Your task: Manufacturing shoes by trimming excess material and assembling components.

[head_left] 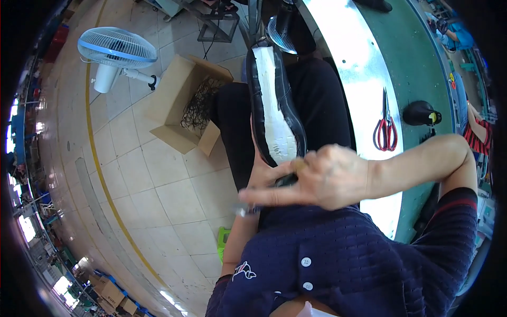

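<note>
Shoe: the black shoe (272, 105) was sole-side up above the lap, its pale underside facing the camera, straight ahead of the hands.
Long axis: it ran away from the body, the far end leaning slightly left; the broader end was nearest the hands and the narrower end pointed toward the black machine post (285, 20). Whether the two touched could not be told.
Left hand: the left hand (262, 173) gripped the broad end from its left side and from below; the right hand hid some of its fingers.
Right hand: the right hand (331, 177) crossed in from the right, blurred, index finger straight out to the left and the other fingers bent. Whether it pinched anything or touched the shoe could not be told.
Nearer hand: the left, in contact with the shoe; the right lay across the near end in this view. The shoe's length stretched beyond both hands, so the broad end looked the easiest part to reach.
Left wrist: a shiny thing (245, 211) showed there, too blurred to name.
Bench: to the right, scissors (385, 120) with red handles lay on the metal bench top (351, 58).
Floor: to the left stood a cardboard box (170, 91) with dark tangled strands (200, 108) inside, near a fan (117, 45).
</note>
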A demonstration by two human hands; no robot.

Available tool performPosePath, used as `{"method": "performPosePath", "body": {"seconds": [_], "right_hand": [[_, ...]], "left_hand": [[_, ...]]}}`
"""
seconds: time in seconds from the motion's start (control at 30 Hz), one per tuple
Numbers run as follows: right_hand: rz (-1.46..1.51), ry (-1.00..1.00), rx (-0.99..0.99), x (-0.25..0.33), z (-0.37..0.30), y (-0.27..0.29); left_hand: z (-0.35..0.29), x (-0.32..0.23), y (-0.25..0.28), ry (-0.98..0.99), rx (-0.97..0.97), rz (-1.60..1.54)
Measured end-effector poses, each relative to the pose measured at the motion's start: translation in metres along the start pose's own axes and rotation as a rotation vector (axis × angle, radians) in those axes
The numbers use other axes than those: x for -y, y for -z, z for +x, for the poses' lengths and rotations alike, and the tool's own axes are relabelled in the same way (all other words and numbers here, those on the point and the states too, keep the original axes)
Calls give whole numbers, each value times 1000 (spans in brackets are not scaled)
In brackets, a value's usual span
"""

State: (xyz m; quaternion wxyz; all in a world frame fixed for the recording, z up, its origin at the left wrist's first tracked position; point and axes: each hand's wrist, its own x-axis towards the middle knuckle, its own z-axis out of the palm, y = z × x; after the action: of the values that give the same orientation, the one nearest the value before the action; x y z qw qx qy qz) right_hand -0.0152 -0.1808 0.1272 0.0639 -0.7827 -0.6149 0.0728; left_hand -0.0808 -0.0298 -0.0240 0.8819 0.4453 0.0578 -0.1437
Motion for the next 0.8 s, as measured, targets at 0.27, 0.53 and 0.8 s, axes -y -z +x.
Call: {"method": "performPosePath", "body": {"seconds": [0.27,0.53,0.8], "right_hand": [[121,-174,147,-6,-3,-7],[159,-278,214,-17,5,-1],[160,-412,241,-49,7,-2]], "left_hand": [[0,5,4,208,-85,-24],[-12,20,26,305,7,254],[4,-1,6,169,-80,145]]}}
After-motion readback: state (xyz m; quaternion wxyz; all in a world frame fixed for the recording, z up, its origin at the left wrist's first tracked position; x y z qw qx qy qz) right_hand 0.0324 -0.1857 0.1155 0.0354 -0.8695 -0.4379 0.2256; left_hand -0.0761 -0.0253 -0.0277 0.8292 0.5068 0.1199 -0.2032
